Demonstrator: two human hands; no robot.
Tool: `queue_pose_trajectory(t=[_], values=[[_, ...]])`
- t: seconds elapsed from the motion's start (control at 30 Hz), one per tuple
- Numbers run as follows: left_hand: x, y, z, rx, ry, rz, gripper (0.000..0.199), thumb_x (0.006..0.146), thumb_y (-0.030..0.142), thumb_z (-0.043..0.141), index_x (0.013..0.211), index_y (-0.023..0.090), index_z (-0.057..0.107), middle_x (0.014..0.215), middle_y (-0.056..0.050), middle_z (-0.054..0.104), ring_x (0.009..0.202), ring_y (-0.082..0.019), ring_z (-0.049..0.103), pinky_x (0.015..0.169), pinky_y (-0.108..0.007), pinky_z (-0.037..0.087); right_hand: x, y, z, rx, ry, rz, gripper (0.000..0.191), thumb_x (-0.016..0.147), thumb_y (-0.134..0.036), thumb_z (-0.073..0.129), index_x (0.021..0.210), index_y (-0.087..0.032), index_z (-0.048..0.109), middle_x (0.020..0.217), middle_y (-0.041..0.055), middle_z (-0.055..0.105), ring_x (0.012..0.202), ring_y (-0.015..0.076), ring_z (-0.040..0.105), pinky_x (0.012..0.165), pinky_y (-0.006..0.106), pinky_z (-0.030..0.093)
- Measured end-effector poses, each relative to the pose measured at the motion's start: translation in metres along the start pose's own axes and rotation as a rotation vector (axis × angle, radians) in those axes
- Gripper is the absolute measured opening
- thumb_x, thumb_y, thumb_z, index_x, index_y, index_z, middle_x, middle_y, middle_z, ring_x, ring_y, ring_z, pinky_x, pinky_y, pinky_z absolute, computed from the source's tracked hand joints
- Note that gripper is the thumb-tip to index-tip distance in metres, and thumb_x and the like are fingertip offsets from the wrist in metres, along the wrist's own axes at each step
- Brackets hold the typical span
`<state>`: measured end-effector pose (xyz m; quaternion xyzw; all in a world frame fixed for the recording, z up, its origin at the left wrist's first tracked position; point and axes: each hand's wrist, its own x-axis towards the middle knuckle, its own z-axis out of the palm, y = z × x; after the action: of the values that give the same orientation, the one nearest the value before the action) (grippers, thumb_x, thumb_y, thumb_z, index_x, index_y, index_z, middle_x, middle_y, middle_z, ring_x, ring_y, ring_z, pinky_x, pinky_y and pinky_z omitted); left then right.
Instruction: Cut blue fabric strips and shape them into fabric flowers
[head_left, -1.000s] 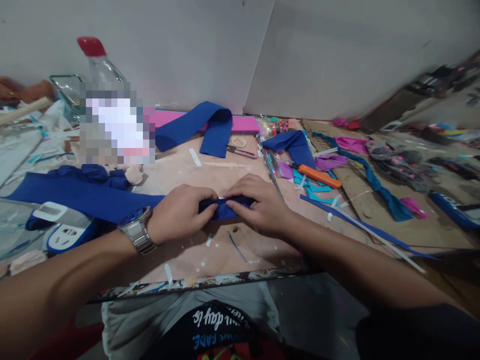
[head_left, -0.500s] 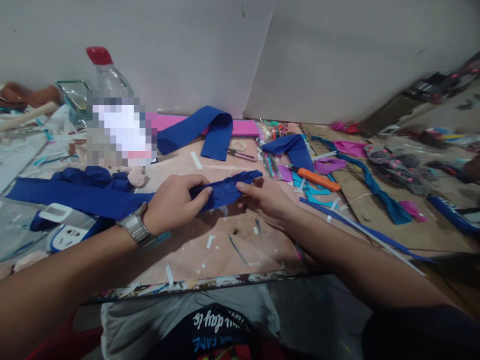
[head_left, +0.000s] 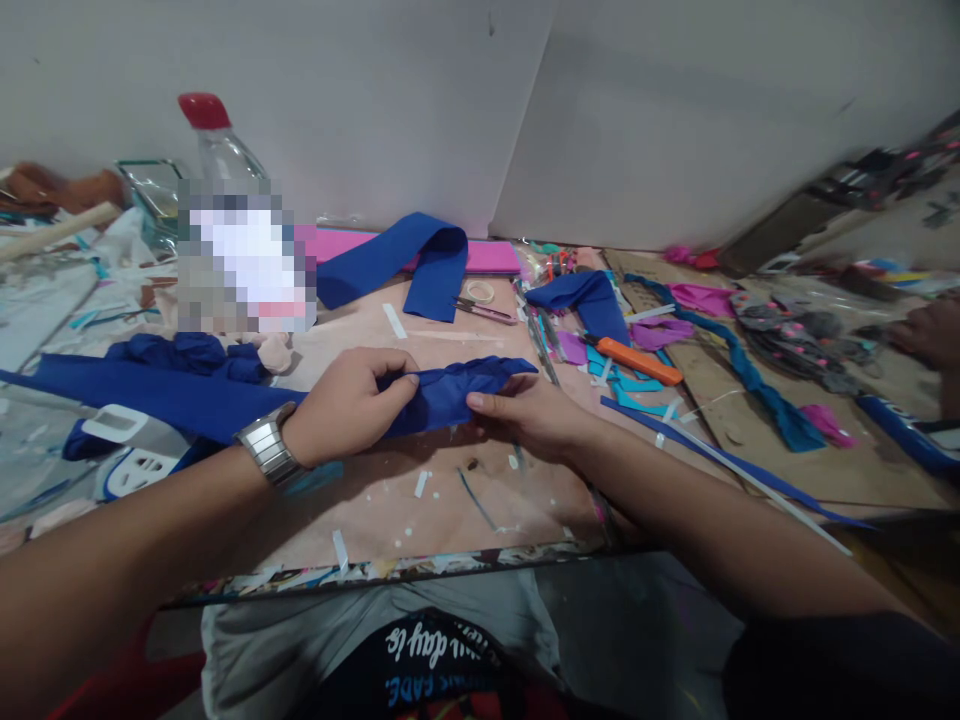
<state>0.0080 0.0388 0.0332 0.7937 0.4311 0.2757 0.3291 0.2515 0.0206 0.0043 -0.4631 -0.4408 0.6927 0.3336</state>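
A long blue fabric strip [head_left: 442, 396] stretches between my two hands, its upper edge gathered and wrinkled. My left hand [head_left: 349, 405] pinches it with thumb and fingers; the rest of the strip runs under my wrist to the left across the table. Nearer the strip's right end, my right hand [head_left: 529, 410] grips the lower edge, thumb on top and fingers mostly hidden behind. Bunched blue fabric [head_left: 184, 355] lies on the left, beside a white and blue tape dispenser [head_left: 142, 470]. Another blue strip [head_left: 439, 250] is folded over behind my hands.
Small scissors [head_left: 484, 310] and a tape roll [head_left: 480, 291] lie at the back. An orange cutter [head_left: 639, 362] rests on the right near teal twisted fabric [head_left: 757, 385] on cardboard. A red-capped bottle [head_left: 206, 112] stands back left. Another person's hand [head_left: 930, 330] shows far right.
The gathered stretch between my hands has opened flatter, and its right end has shifted slightly right and down. Another person's hand has come into clearer view at the far right.
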Motion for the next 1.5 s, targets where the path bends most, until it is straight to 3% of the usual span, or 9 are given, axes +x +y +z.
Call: queue_pose_trajectory(t=[0.13,0.43,0.57,0.77,0.93,1.03,1.13,1.3,1.5], values=[[0.001,-0.001,0.000,-0.095,-0.016,-0.010,0.027,0.092,0.027,0.051,0.071,0.017,0.065,0.066,0.002,0.059,0.065,-0.014,0.053,0.064,-0.027,0.039,-0.002,0.003,-0.003,0.039,-0.091,0.001,0.044,0.060,-0.045,0.099,0.084,-0.015,0.078,0.078,0.0038,0.078,0.070,0.0139,0.070,0.073,0.028,0.058],[0.002,0.001,-0.001,-0.298,-0.057,-0.092,0.026,0.087,0.033,0.053,0.066,0.018,0.059,0.063,0.003,0.051,0.062,-0.013,0.045,0.063,-0.028,0.036,-0.006,0.001,-0.006,0.037,-0.116,0.073,0.047,0.057,-0.052,0.098,0.077,-0.014,0.079,0.077,0.0057,0.079,0.069,0.0164,0.071,0.070,0.030,0.059],[0.003,0.002,-0.002,-0.396,-0.032,-0.121,0.023,0.082,0.031,0.055,0.063,0.019,0.057,0.062,0.002,0.046,0.062,-0.014,0.040,0.062,-0.029,0.035,-0.004,0.003,-0.006,0.102,-0.130,-0.011,0.047,0.061,-0.052,0.097,0.085,-0.016,0.079,0.080,0.0056,0.080,0.078,0.0193,0.075,0.083,0.035,0.061],[0.002,0.000,-0.001,-0.497,-0.034,-0.087,0.020,0.077,0.028,0.055,0.059,0.020,0.052,0.060,0.002,0.044,0.060,-0.014,0.038,0.062,-0.030,0.034,-0.005,0.005,-0.008,0.054,-0.144,-0.040,0.052,0.060,-0.057,0.096,0.088,-0.016,0.079,0.081,0.0065,0.079,0.081,0.0220,0.075,0.081,0.036,0.061],[0.002,0.000,-0.002,-0.427,-0.026,-0.051,0.022,0.077,0.027,0.053,0.057,0.019,0.049,0.058,0.003,0.040,0.058,-0.012,0.035,0.059,-0.029,0.030,-0.001,-0.004,-0.007,0.077,-0.092,-0.197,0.054,0.064,-0.050,0.096,0.106,-0.021,0.078,0.094,0.0049,0.079,0.083,0.0186,0.074,0.082,0.034,0.060],[0.002,-0.002,-0.002,-0.367,-0.015,-0.023,0.023,0.078,0.027,0.052,0.056,0.020,0.047,0.057,0.003,0.038,0.057,-0.012,0.035,0.058,-0.028,0.030,0.004,-0.010,-0.010,0.006,0.048,-0.322,0.048,0.062,-0.042,0.098,0.102,-0.022,0.080,0.101,0.0031,0.078,0.082,0.0141,0.070,0.077,0.028,0.057],[0.002,-0.004,-0.002,-0.315,-0.012,-0.009,0.024,0.079,0.026,0.051,0.056,0.020,0.046,0.057,0.003,0.038,0.057,-0.012,0.035,0.057,-0.028,0.030,0.007,-0.013,-0.013,-0.156,0.123,-0.394,0.038,0.068,-0.044,0.094,0.095,-0.021,0.082,0.103,0.0047,0.078,0.086,0.0156,0.069,0.079,0.029,0.056],[0.001,-0.006,-0.003,-0.241,0.003,0.048,0.025,0.080,0.025,0.050,0.056,0.019,0.044,0.058,0.004,0.039,0.057,-0.011,0.037,0.057,-0.027,0.029,0.007,-0.016,-0.013,-0.321,0.134,-0.352,0.039,0.070,-0.049,0.090,0.095,-0.020,0.084,0.099,0.0068,0.081,0.088,0.0183,0.071,0.080,0.031,0.058],[0.001,-0.009,-0.002,-0.181,0.014,0.101,0.023,0.079,0.024,0.049,0.058,0.018,0.044,0.057,0.004,0.038,0.058,-0.010,0.037,0.057,-0.026,0.028,0.009,-0.013,-0.014,-0.259,0.121,-0.273,0.039,0.065,-0.049,0.093,0.091,-0.020,0.085,0.091,0.0054,0.081,0.081,0.0160,0.070,0.075,0.027,0.056]])
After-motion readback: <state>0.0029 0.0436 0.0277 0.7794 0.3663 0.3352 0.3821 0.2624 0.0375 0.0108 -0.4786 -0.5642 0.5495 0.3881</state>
